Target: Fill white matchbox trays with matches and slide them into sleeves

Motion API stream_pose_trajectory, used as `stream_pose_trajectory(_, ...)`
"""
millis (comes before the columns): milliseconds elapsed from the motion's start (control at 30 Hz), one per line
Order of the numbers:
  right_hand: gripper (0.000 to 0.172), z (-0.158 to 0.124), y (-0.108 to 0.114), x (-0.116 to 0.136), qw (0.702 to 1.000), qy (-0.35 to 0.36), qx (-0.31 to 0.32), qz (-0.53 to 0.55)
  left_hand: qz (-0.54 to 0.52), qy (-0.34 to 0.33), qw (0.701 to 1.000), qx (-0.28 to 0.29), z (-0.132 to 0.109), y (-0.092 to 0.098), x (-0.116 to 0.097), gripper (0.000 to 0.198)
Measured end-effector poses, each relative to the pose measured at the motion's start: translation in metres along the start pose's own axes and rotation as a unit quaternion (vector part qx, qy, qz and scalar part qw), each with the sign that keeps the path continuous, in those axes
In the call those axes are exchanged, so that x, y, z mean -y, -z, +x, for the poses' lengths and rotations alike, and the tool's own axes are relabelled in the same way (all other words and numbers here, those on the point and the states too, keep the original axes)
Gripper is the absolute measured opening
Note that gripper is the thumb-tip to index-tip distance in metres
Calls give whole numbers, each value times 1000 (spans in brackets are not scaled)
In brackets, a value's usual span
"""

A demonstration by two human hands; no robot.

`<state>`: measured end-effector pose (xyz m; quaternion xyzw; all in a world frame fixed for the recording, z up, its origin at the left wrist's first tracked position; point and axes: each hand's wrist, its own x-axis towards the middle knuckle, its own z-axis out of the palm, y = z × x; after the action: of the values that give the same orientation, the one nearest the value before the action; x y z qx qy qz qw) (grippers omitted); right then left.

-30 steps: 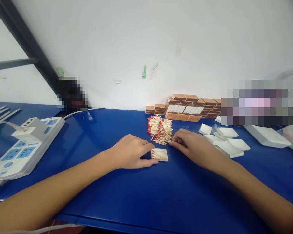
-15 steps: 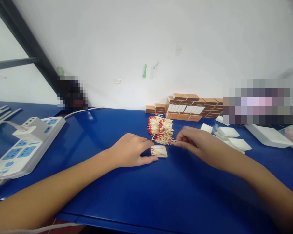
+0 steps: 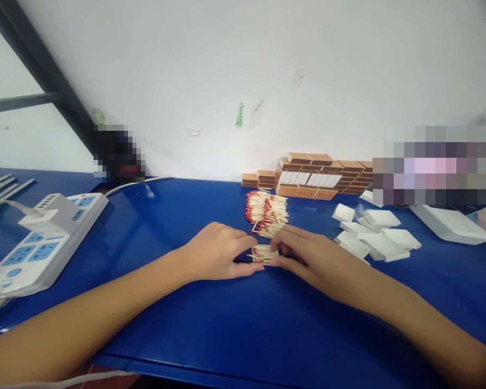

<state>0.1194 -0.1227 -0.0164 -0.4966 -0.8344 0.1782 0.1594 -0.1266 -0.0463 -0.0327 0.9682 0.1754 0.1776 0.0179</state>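
A small white tray (image 3: 270, 250) with red-tipped matches in it lies on the blue table. My left hand (image 3: 222, 251) grips its left end between thumb and fingers. Over the tray's right end is my right hand (image 3: 303, 248), its thumb at the near edge and its curled fingers at the far side; its fingertips are pressed around the matches there. One match sticks out past the tray's left edge. Just behind the tray lies a pile of loose matches (image 3: 266, 212), heads mostly to the left.
Stacked brown matchboxes (image 3: 305, 192) stand against the wall. Several white trays (image 3: 383, 218) lie to the right, near a larger white box (image 3: 449, 224). A power strip (image 3: 44, 246) with a plug and cable is at the left on the blue table (image 3: 227, 324).
My right hand has moved left from the pile's right edge to the tray, and more matches show in the tray. My left hand has stayed at the tray's left end.
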Motion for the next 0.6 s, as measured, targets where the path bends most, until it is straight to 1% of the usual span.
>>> stream_pose_trajectory(100, 12, -2, 8, -5, 1000, -7, -1, 2, 2, -4, 1000, -2, 0, 0, 1, 42)
stream_pose_trajectory(167, 13, -3, 13, -7, 1000, -19, 13, 6, 3, -5, 1000, -6, 0, 0, 2, 42)
stream_pose_trajectory(267, 14, -3, 13, -8, 999, -25, 31, 15, 5, -4, 1000, -10, -1, 0, 2, 41)
stream_pose_trajectory(333, 15, -2, 11, -7, 999, -17, 32, 22, 9, -3, 1000, -7, -1, -1, 2, 40)
stream_pose_trajectory(500, 13, -1, 9, -3, 1000, -4, 0, 11, 4, -1, 1000, -4, 0, -1, 1, 40)
stream_pose_trajectory(600, 8, -1, 8, -3, 1000, 5, -22, -1, 2, -3, 1000, -4, 0, -1, 1, 41)
